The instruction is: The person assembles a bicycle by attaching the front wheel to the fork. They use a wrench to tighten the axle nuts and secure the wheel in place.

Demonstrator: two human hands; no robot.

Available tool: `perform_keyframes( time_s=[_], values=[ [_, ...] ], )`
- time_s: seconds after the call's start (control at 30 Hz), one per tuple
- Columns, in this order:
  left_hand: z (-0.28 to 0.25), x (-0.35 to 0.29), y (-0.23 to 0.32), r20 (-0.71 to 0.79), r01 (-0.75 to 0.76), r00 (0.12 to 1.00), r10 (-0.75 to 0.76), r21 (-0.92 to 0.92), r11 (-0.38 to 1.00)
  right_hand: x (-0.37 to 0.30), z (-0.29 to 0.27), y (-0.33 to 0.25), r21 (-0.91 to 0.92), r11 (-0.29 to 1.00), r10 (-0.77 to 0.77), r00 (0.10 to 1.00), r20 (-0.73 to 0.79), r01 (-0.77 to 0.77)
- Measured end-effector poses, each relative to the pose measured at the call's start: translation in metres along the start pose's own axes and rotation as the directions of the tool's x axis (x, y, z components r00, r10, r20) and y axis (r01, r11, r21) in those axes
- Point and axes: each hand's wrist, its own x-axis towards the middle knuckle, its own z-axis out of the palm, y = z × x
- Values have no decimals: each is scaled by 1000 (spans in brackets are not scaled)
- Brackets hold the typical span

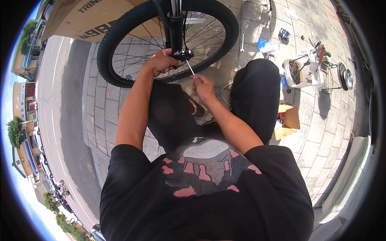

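A bicycle's front wheel [108,60] with a black knobby tyre stands upright in front of me. Its black fork [175,34] comes down over the hub, where a small black brake caliper [186,54] is mounted. My left hand [163,64] is closed round the lower end of the fork, thumb toward the hub; some fingertips are hidden behind it. In my right hand [203,88] is a thin silver hand tool [190,67], held in closed fingers. The tool slants up and its tip meets the caliper area; its exact kind cannot be made out.
Behind the wheel stands a large cardboard box [76,22]. On the paving to the right lie a combination wrench [242,42], a blue packet [265,45], a white tub [293,74] of tools and an open small carton [289,124]. A road [56,100] runs along the left.
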Motion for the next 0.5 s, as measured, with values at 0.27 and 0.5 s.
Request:
perform_keyframes(
  time_s=[0.27, 0.5],
  values=[
    [-2, 0, 1, -3, 24, 1000, -24, 45, 999, 4, 4, -12, -212, 967, -164, 983, -78, 144],
    [-4, 1, -1, 1, 36, 999, -36, 42, 998, -4, 13, -23, -605, 730, -463, 882, -94, 318]
  ],
)
